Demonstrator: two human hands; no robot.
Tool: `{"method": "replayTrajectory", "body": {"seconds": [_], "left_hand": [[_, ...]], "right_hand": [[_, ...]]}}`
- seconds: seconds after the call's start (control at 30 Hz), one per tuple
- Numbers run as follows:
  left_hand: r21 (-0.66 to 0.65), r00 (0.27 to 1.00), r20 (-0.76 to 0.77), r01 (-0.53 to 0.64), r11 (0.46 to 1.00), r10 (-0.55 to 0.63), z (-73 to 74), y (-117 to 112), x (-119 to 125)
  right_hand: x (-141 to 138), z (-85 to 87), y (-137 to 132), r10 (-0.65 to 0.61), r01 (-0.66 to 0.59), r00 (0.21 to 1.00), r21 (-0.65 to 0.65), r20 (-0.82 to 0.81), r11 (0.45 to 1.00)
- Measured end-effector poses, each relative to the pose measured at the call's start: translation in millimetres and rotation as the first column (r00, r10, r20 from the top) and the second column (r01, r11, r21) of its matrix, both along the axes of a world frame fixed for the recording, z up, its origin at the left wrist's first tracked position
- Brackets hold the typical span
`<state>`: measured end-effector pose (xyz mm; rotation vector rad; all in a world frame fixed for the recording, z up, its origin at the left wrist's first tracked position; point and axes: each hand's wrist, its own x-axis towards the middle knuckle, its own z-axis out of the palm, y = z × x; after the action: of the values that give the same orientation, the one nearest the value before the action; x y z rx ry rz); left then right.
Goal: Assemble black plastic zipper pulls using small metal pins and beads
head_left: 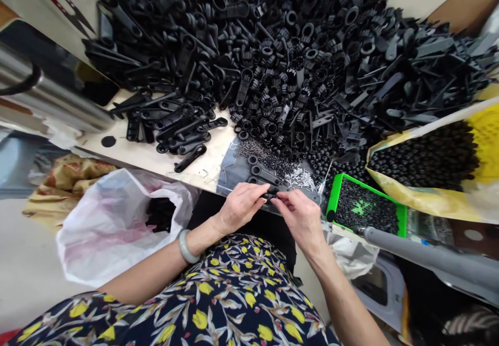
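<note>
The left hand (239, 206) and the right hand (299, 219) are both closed narrow, and together they pinch a small black plastic part (270, 196) just above the edge of the pale workbench (202, 153). A big heap of loose black plastic parts (273, 60) remains on the workbench, while a yellow sack (485, 143) and a green tray (335, 200) already hold many small black pieces.

You have a small black moulded plastic part (270, 196) pinched between your left hand (239, 206) and right hand (301, 220), mostly hidden

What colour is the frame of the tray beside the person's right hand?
Bright green, and it shows best in the head view: the tray's frame.
</note>
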<state>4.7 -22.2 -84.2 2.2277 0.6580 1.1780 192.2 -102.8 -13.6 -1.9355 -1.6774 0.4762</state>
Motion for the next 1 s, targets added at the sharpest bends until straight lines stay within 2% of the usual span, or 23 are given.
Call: {"method": "replayTrajectory", "body": {"seconds": [0.23, 0.37, 0.5, 0.6, 0.7, 0.8, 0.9, 1.0], "left_hand": [[-0.021, 0.999, -0.036, -0.006, 1.000, 0.005, 2.4, -1, 0], [-0.059, 1.000, -0.014, -0.005, 0.998, 0.004, 12.2, 0, -1], [-0.180, 0.999, 0.015, -0.029, 0.983, 0.032, 22.6, -1, 0], [-0.230, 0.998, 0.032, -0.049, 0.972, 0.058, 25.2, -1, 2], [-0.212, 0.996, 0.048, -0.060, 0.975, 0.072, 24.8, -1, 6], [-0.202, 0.995, 0.057, -0.071, 0.977, 0.084, 29.0, 0, 7], [-0.217, 0.996, 0.070, -0.045, 0.975, 0.061, 40.9, 2, 8], [-0.310, 0.996, 0.079, -0.004, 0.951, 0.029, 54.9, 2, 12]], "right_hand": [[-4, -3.8, 1, 0.015, -0.015, 0.992, -0.004, 0.126, 1.000], [0, -0.9, -4, 0.009, -0.009, 1.000, -0.023, -0.007, 1.000], [5, 2.5, -9, -0.043, 0.039, 0.990, -0.027, -0.138, 0.999], [9, -0.8, -12, -0.032, 0.026, 0.979, -0.036, -0.201, 0.999], [16, -6.6, -16, -0.037, 0.031, 0.976, -0.030, -0.212, 0.999], [27, -8.9, -21, -0.120, 0.124, 0.975, 0.010, -0.185, 0.992], [36, -6.3, -25, -0.187, 0.196, 0.960, 0.021, -0.210, 0.980], [35, -1.9, -25, -0.172, 0.183, 0.953, 0.022, -0.248, 0.983]]}}
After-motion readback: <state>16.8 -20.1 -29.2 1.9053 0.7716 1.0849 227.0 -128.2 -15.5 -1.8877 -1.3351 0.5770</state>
